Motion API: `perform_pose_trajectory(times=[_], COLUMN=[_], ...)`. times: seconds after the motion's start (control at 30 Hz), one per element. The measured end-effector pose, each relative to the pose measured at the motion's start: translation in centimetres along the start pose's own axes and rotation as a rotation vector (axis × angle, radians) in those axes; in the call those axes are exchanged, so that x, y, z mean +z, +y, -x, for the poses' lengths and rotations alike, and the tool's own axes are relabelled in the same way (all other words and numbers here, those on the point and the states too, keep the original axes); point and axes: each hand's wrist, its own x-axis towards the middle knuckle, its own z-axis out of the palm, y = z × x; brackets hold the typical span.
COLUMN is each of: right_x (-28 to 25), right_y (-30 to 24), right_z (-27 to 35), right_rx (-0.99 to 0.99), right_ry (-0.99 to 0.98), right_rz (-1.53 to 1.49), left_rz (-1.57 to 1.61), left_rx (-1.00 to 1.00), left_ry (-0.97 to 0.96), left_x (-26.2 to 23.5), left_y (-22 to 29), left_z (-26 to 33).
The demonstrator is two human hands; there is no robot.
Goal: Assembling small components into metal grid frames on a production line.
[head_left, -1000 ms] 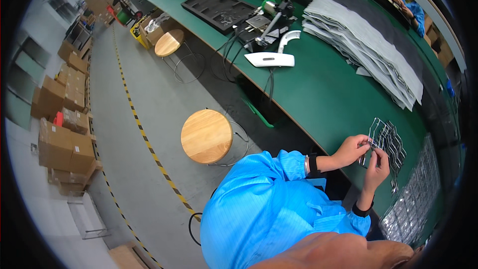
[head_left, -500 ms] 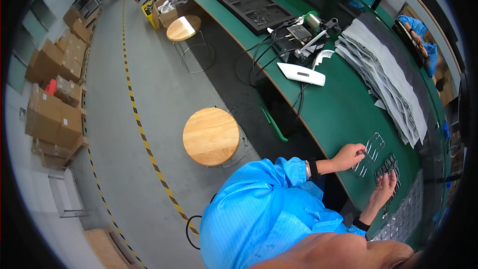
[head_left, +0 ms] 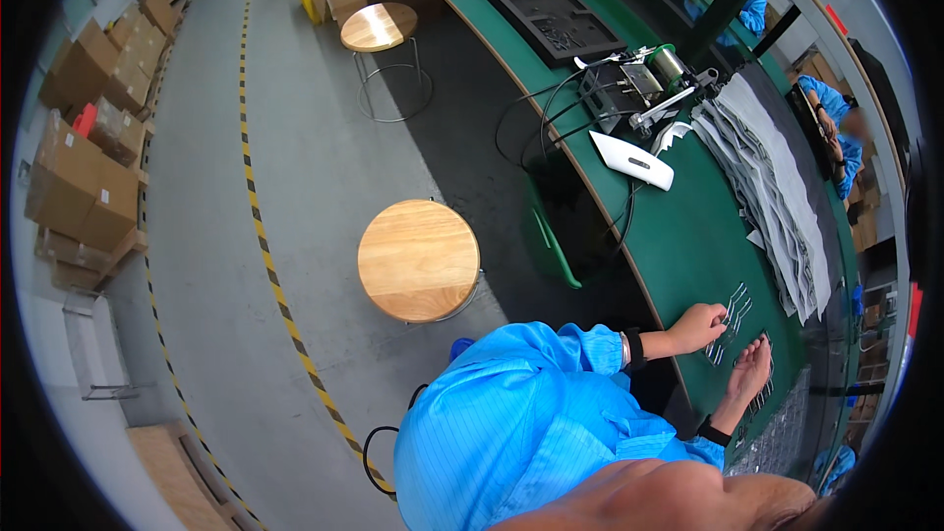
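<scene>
On the green bench (head_left: 678, 246), my left hand (head_left: 698, 328) pinches at a row of thin, bent, silvery wire pieces (head_left: 729, 326), its thumb and forefinger closed on one. Close on its right, my right hand (head_left: 751, 371) has its fingers drawn together. It lies over a second, darker row of similar pieces (head_left: 762, 398), partly hidden under the palm. What its fingertips hold, if anything, is too small to make out. Both wrists wear black bands.
Clear plastic sheeting (head_left: 777, 433) lies right of my hands. Farther along are layered grey sheets (head_left: 767, 202), a white curved shell (head_left: 632, 160), a cabled bench device (head_left: 629, 93) and a black tray (head_left: 536, 5). A wooden stool (head_left: 419, 261) stands left. Co-workers in blue sit across.
The whole view has shifted a little. My right hand has drawn in closer to my left, its fingers now over the darker row. My left hand stays at the first wire row.
</scene>
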Motion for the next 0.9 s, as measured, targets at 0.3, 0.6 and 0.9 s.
perform_pose_trajectory(times=[0.3, 0.6, 0.9], right_x=[1.8, 3.1, 1.1], right_y=[-0.3, -1.4, -1.7], right_z=[-0.1, 1.9, 3.1], right_rx=[0.021, 0.018, -0.095], right_ry=[-0.05, 0.058, 0.133], right_rz=[-0.184, -0.233, -0.264], left_rz=[-0.031, 0.024, 0.055], left_rx=[-0.016, -0.071, -0.15], left_ry=[-0.021, -0.115, -0.131], left_x=[-0.2, -0.6, -0.1], left_y=[-0.2, 0.7, -0.2], left_z=[-0.1, -0.1, 0.1])
